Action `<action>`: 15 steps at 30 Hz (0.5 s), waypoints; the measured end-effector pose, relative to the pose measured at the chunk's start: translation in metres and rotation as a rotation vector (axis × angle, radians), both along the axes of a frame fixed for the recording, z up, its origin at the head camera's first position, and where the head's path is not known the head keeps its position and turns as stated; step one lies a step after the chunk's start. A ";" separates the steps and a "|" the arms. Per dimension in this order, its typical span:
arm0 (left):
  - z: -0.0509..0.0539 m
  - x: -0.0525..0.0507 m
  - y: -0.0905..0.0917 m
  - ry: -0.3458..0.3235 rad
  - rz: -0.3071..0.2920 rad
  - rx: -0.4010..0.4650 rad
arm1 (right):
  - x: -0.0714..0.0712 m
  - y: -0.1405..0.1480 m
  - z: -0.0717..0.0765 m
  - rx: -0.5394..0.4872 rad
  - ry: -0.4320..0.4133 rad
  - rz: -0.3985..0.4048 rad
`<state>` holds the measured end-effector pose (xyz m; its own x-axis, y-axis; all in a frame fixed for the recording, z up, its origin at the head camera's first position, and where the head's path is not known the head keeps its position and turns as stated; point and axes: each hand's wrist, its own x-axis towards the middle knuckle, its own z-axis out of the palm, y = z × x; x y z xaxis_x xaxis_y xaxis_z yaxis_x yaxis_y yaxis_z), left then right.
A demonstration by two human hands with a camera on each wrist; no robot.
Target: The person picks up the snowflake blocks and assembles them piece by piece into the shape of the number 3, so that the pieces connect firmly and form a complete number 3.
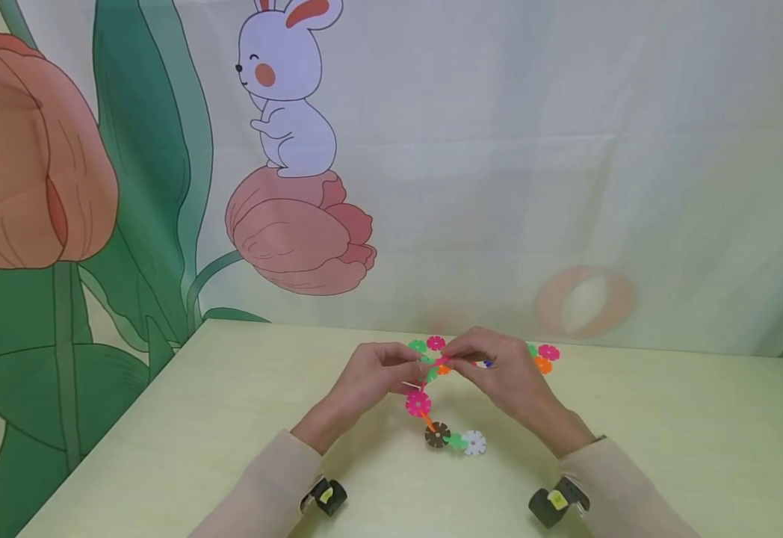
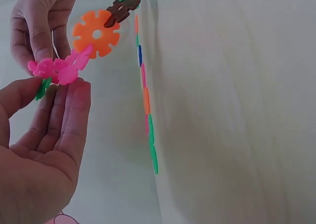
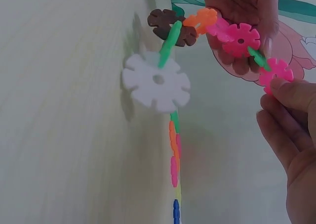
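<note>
Right hand [image 1: 504,370] pinches a pink, notched plastic disc [image 3: 277,68]; left hand [image 1: 373,375] pinches the adjoining green, notched plastic disc [image 3: 256,58]. Advisable: align slots, press straight.

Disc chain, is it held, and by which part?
The chain: right hand pinches the pink end disc; left hand, the green disc beside it.

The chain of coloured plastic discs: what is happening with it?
A person's left hand and right hand hold a chain of coloured, notched plastic discs above the pale table. The right hand pinches the pink end disc; a white disc forms the other end. More discs lie near the table's back edge.
</note>
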<state>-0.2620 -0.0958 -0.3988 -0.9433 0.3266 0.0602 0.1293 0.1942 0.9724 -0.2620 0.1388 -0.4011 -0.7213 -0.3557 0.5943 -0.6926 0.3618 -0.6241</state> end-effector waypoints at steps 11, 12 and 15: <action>0.000 0.000 -0.003 0.003 -0.026 0.043 | 0.003 -0.002 -0.001 -0.017 -0.057 -0.004; 0.000 0.001 -0.003 0.004 -0.036 0.052 | 0.003 -0.002 -0.001 -0.020 -0.054 -0.001; -0.001 0.000 -0.003 0.000 -0.062 0.080 | 0.003 -0.004 -0.003 -0.028 -0.046 0.015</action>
<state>-0.2615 -0.0989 -0.3996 -0.9212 0.3787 0.0887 0.1389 0.1073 0.9845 -0.2593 0.1343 -0.4044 -0.7431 -0.3503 0.5702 -0.6679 0.3339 -0.6652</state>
